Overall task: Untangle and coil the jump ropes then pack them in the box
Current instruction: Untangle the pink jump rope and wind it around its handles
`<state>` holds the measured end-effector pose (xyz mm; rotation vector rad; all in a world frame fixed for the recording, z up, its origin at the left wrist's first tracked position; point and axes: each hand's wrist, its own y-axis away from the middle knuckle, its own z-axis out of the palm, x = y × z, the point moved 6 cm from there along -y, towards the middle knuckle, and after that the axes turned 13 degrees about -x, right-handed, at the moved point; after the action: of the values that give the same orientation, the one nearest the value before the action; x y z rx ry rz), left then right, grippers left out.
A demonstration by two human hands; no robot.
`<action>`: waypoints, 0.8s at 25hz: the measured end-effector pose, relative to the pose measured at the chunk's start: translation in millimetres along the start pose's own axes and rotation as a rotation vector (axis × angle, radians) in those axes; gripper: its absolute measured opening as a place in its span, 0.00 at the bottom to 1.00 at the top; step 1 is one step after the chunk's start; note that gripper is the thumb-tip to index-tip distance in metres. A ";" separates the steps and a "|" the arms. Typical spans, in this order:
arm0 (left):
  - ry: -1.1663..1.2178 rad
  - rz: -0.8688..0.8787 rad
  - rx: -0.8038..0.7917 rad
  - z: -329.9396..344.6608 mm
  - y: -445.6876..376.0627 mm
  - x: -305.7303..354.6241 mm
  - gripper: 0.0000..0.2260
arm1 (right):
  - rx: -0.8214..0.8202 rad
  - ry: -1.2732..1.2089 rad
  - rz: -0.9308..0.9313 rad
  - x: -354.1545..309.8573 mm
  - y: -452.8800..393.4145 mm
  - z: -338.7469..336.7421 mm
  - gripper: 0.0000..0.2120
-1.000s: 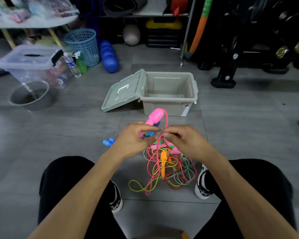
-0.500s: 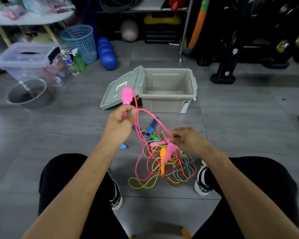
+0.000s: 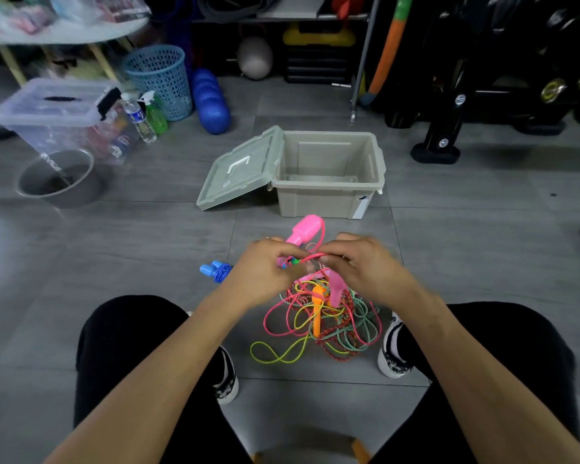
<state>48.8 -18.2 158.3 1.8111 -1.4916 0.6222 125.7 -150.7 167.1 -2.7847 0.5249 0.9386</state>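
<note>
A tangle of jump ropes (image 3: 322,319) in pink, yellow, green and red lies on the floor between my feet, with an orange handle (image 3: 317,311) in it. My left hand (image 3: 265,266) grips a pink handle (image 3: 303,229) that sticks up past the fingers. My right hand (image 3: 362,262) pinches the pink rope close to the left hand, and a second pink handle (image 3: 336,289) hangs below it. The open beige box (image 3: 329,192) stands just beyond, its lid (image 3: 241,169) leaning on the left side. Blue handles (image 3: 215,269) lie left of my left hand.
A clear lidded bin (image 3: 57,118), a metal bowl (image 3: 57,179), bottles (image 3: 141,115) and a blue basket (image 3: 158,78) stand at the far left. Weight racks (image 3: 482,95) line the back right. My knees flank the ropes and a stool edge (image 3: 308,447) shows below.
My left hand, raised to the upper left with the pink handle half a second ago, has come back down beside the right hand. Both hands now meet above the tangle.
</note>
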 end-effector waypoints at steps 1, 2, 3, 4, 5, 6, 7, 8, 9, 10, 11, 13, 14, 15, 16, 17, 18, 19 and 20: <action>0.003 0.011 0.021 0.4 -0.8 2.1 0.06 | 0.011 -0.018 0.011 0.2 0.1 -1.6 0.07; 0.042 0.012 0.045 -0.8 -1.1 3.8 0.05 | 0.019 -0.049 0.048 3.4 0.6 -3.3 0.06; 0.115 0.005 0.069 -3.5 -1.4 4.1 0.05 | 0.017 -0.089 0.100 7.7 1.3 -4.3 0.06; 0.186 0.004 0.096 -7.5 -1.4 4.3 0.05 | -0.001 -0.130 0.149 12.8 2.6 -3.5 0.07; 0.235 0.014 0.123 -12.7 -1.0 4.6 0.05 | -0.029 -0.170 0.186 16.5 3.5 -1.1 0.10; 0.260 0.027 0.140 -17.2 0.7 5.8 0.05 | -0.063 -0.204 0.212 18.4 3.8 2.4 0.13; 0.276 0.034 0.143 -19.5 2.1 7.2 0.05 | -0.087 -0.230 0.230 18.6 3.9 5.6 0.15; 0.296 0.038 0.137 -20.6 3.4 8.2 0.06 | -0.095 -0.245 0.238 17.7 3.3 7.7 0.16; 0.328 0.037 0.132 -21.3 4.6 8.4 0.06 | -0.090 -0.270 0.245 16.2 2.5 8.7 0.15; 0.360 0.036 0.129 -21.8 5.5 8.7 0.05 | -0.075 -0.318 0.255 14.5 2.0 8.7 0.15; 0.385 0.029 0.130 -21.8 6.0 8.1 0.04 | -0.049 -0.391 0.264 12.4 2.0 7.4 0.13; 0.365 -0.014 0.151 -22.4 5.2 1.8 0.05 | 0.025 -0.550 0.292 12.5 2.9 3.5 0.10; 0.336 -0.053 0.148 -21.8 4.6 -3.3 0.05 | 0.063 -0.620 0.323 15.3 3.6 1.7 0.09; 0.310 -0.097 0.136 -20.6 4.0 -8.6 0.08 | 0.092 -0.689 0.364 18.6 4.6 0.6 0.07; 0.290 -0.118 0.112 -18.0 3.7 -11.9 0.11 | 0.112 -0.767 0.405 22.5 6.0 0.2 0.06; 0.274 -0.106 0.092 -14.8 3.7 -11.6 0.15 | 0.122 -0.850 0.437 24.6 7.4 0.6 0.04; 0.244 -0.065 0.074 -11.1 3.8 -8.9 0.18 | 0.126 -0.918 0.454 26.2 8.7 0.9 0.05; 0.210 -0.017 0.056 -6.7 2.8 -5.5 0.22 | 0.127 -0.969 0.463 26.9 9.7 0.8 0.06; 0.175 0.011 0.036 -1.8 1.7 -2.9 0.25 | 0.129 -1.011 0.466 27.7 10.7 1.7 0.07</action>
<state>46.6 -15.1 157.7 1.7283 -1.3824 0.7965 141.3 -167.9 148.5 -1.7181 0.9718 2.0767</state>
